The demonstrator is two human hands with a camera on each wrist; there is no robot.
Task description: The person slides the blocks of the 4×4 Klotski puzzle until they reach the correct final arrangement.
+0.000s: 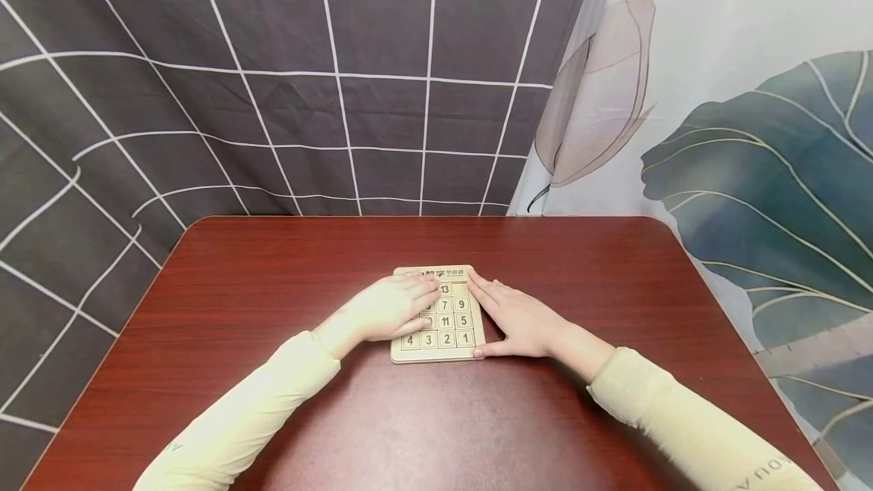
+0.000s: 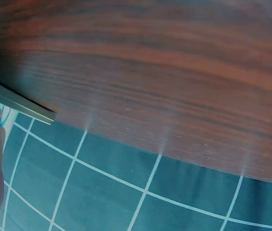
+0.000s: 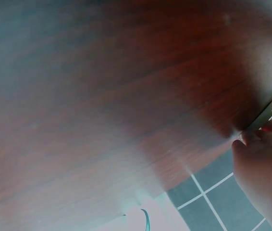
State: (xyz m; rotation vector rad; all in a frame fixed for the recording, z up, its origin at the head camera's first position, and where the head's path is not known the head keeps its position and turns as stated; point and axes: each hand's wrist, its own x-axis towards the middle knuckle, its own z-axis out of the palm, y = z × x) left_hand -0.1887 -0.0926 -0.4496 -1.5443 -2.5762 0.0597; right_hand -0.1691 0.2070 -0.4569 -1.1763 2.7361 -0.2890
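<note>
Cream-coloured, your number board (image 1: pixel 436 357) sits mid-table (image 1: pixel 436 423) in the head view; your left hand (image 1: pixel 398 305) lies relaxed and extended across its left tiles (image 1: pixel 410 340), while your right hand (image 1: pixel 521 317) spreads, fingers straight, along its right edge. Left wrist view: your left fingers by the board's edge. Right wrist view: your right hand against it.

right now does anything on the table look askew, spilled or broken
Nothing stands out: the number puzzle lies on the table, with no spill or break visible. The left hand covers part of the puzzle, so that area can't be checked.
</note>
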